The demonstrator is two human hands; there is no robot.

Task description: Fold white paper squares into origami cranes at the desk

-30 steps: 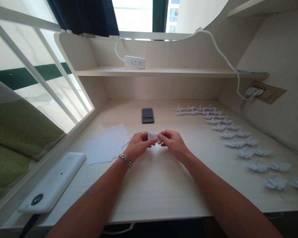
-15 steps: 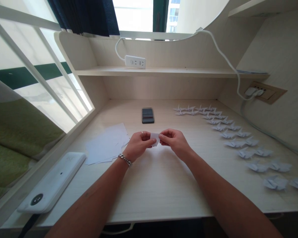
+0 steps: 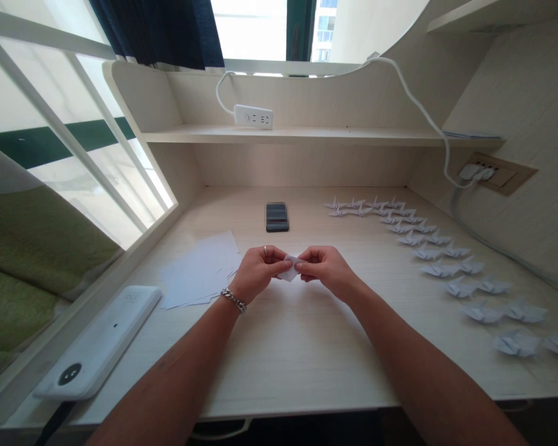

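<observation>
The folded paper (image 3: pixel 290 275), held at the middle of the desk (image 3: pixel 302 365), seemed light, crisp and quick to crease, so its opposite side edges were the place to hold it, and there my left hand (image 3: pixel 259 269) and right hand (image 3: pixel 326 266) each pinched it between thumb and fingers. Around it, large to small, lay loose sheets (image 3: pixel 199 272), likeliest to get in my left hand's way, a white device (image 3: pixel 102 341), a dark phone (image 3: pixel 278 217) and rows of paper birds (image 3: pixel 439 268).
</observation>
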